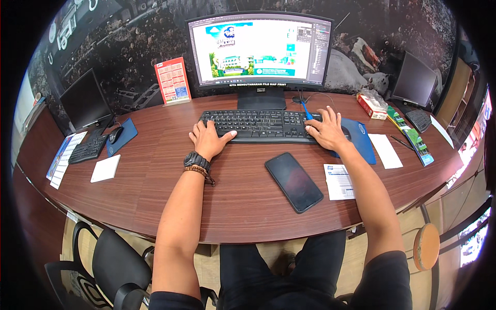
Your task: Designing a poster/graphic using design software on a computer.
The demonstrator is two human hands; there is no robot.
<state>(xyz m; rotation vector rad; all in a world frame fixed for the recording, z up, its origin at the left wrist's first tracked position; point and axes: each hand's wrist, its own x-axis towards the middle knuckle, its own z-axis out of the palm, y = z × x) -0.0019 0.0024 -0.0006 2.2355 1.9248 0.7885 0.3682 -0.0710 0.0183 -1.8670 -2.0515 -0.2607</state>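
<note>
A black keyboard [253, 124] lies on the desk below a lit curved monitor [258, 51]. At its left end rests my left hand [207, 139], fingers spread over the keys and thumb stretched along the front edge. My right hand [327, 130] lies over the number pad at the other end, its fingers apart and holding nothing. Just beyond its fingertips is a slim blue item [307, 110], perhaps a cable. A dark mouse [346, 134] is partly hidden by my right wrist, on a blue mouse pad [364, 147]. Nearer me lies a black phone [294, 182], screen dark.
Beside my right forearm is a printed sheet [338, 182], with a white paper [385, 151] and a pen [402, 142] farther right. A red-and-white box [372, 106] and a red calendar [173, 81] stand behind. Another keyboard [88, 149] sits left. A chair [119, 258] stands below.
</note>
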